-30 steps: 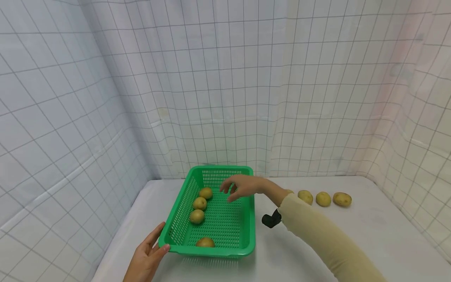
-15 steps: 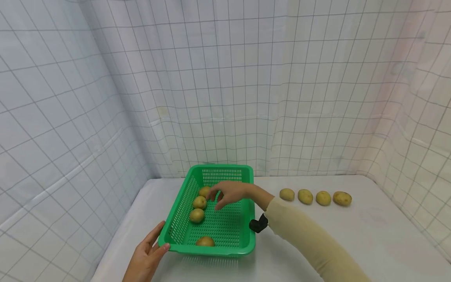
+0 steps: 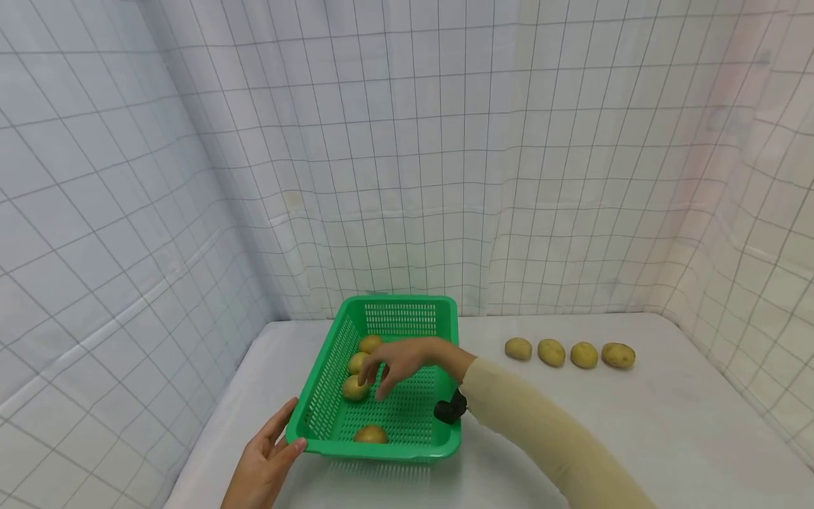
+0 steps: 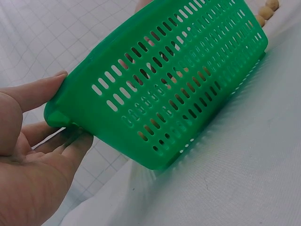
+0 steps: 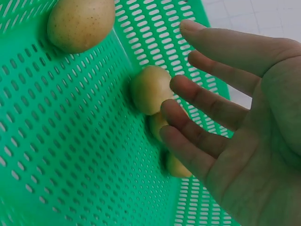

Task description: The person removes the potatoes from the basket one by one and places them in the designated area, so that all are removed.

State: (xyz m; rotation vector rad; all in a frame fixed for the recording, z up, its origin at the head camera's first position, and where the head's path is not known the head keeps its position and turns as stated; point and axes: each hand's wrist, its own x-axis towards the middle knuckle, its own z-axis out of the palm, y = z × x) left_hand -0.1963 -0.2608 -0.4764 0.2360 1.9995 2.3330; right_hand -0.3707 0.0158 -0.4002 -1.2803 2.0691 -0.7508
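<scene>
A green plastic basket (image 3: 451,396) with slotted walls stands on the white table. At its near left corner my left hand (image 3: 262,459) holds the rim, thumb on top and fingers beneath, as the left wrist view shows. My right hand (image 3: 399,360) is over the inside of the basket, fingers spread and slightly bent, with nothing in them. Closest to its fingertips is a potato (image 5: 151,89) in the row of three along the left wall. A separate potato (image 3: 371,435) lies near the front wall. In the head view the right hand partly covers the row.
Right of the basket, several potatoes (image 3: 550,352) lie in a line on the white table (image 3: 636,424). White grid-patterned sheets (image 3: 407,177) close off the back and both sides. A black device (image 3: 450,408) is on the right wrist, overlapping the basket's right rim.
My right hand has moved left and toward me inside the basket, from the middle to the row of potatoes. The left hand and basket have stayed in place.
</scene>
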